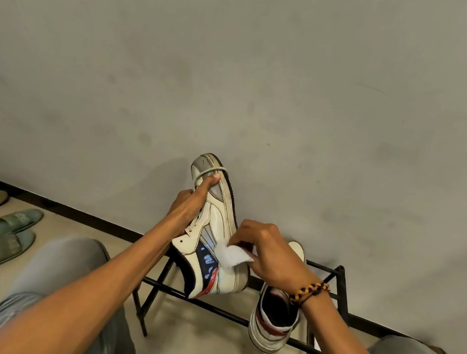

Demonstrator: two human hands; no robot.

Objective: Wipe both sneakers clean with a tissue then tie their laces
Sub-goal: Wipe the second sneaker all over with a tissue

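Wall: grey, scuffed, behind everything our fingers reach.

Rack: black metal frame, below both hands.

Slides: green pair on the floor, well off to the left of our left fingers.

Held sneaker: white, grey and navy, lifted toe-up. Our left hand grips it over the tongue, fingers curled round the upper, thumb up near the toe with a loose lace looped past it.

Second sneaker: on the rack, under our right wrist, untouched, opening up.

Right hand: fingers pinched together on the tissue.

Tissue: white, crumpled, pressed by our right fingertips to the held sneaker's side panel, just above the sole.

Bracelet: braided, on our right wrist.

Step, as we judge it: wiping the first sneaker. Next we must work the tissue along the panel and sole edge, turning the sneaker with our left fingers. Second sneaker and both laces remain.
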